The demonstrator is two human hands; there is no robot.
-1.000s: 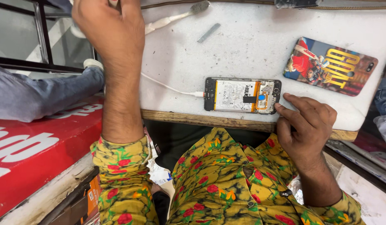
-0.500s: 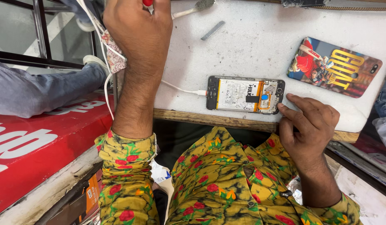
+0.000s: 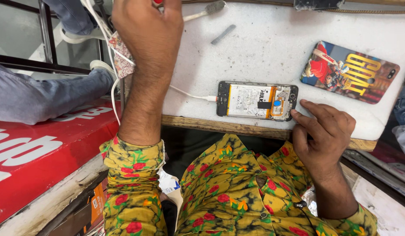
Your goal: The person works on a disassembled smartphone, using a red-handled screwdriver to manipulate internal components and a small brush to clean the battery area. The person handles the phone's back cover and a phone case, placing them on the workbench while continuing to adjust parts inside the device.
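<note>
While the right hand [image 3: 322, 131] still rests open-fingered against the opened phone [image 3: 257, 101], the left hand [image 3: 148, 32] has lifted, closed on a red-tipped tool [image 3: 157, 2].

Matt, scuffed white counter [image 3: 272, 48] with a rough wooden front edge; near the right grip [image 3: 322, 133], an opened phone [image 3: 257, 101] shows bare metal and plastic, beside a glossy printed phone cover [image 3: 349, 72].

A red sign [image 3: 40, 148] with white lettering lies left; orange box [image 3: 96, 204] beneath it.
</note>
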